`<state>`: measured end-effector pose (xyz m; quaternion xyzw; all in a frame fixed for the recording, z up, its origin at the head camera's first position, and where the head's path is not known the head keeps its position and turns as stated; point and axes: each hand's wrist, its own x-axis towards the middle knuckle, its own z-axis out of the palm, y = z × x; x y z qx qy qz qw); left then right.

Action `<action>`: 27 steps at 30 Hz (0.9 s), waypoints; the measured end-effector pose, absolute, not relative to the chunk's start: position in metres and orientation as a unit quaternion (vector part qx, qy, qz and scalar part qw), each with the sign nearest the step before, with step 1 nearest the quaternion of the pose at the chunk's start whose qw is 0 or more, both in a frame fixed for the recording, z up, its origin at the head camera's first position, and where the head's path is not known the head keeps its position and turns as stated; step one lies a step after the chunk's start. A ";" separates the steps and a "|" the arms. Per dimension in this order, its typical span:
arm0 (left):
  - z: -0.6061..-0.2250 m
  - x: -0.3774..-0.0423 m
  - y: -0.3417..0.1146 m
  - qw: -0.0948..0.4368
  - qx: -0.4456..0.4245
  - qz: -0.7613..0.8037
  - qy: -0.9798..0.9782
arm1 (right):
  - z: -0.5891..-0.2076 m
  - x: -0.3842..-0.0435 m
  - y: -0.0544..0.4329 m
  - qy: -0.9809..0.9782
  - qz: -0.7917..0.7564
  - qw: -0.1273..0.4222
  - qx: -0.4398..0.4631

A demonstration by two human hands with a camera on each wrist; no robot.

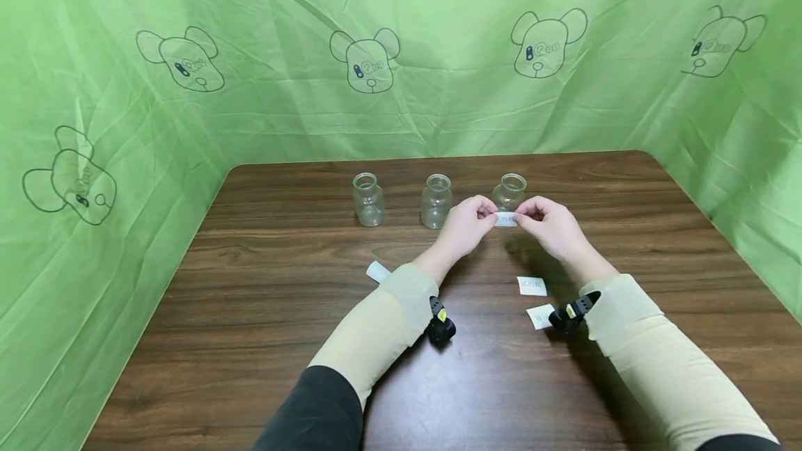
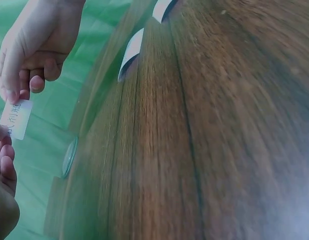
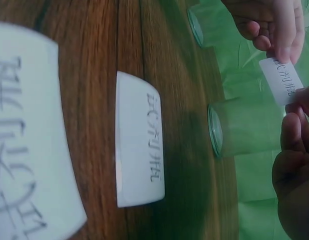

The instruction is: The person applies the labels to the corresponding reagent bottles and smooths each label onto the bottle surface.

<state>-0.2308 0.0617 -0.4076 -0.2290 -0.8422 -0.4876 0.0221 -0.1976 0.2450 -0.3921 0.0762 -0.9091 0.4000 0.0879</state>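
Observation:
Both hands pinch opposite ends of a small white label [image 1: 505,219] with handwritten characters. The left hand [image 1: 466,225] holds its left end between thumb and fingers, and the right hand [image 1: 554,228] grips the right end. In the head view the label overlaps the lower front of the right glass jar [image 1: 510,193], which stands upright and lidless. Seen from the right wrist, the label [image 3: 282,82] is stretched between the fingertips, close to the jar [image 3: 244,125]. The left hand's knuckles overlap the edge of the middle glass jar [image 1: 435,202].
A third glass jar [image 1: 368,200] stands at the left of the row. Two more written labels, one farther back [image 1: 532,287] and one nearer [image 1: 540,317], lie by the right forearm. A white slip [image 1: 377,271] lies beside the left forearm. Green cloth [image 1: 438,110] hangs behind the table.

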 end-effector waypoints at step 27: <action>-0.419 -0.232 0.093 0.081 -0.143 -0.399 -0.902 | -0.419 -0.209 0.259 -0.925 0.363 0.098 0.056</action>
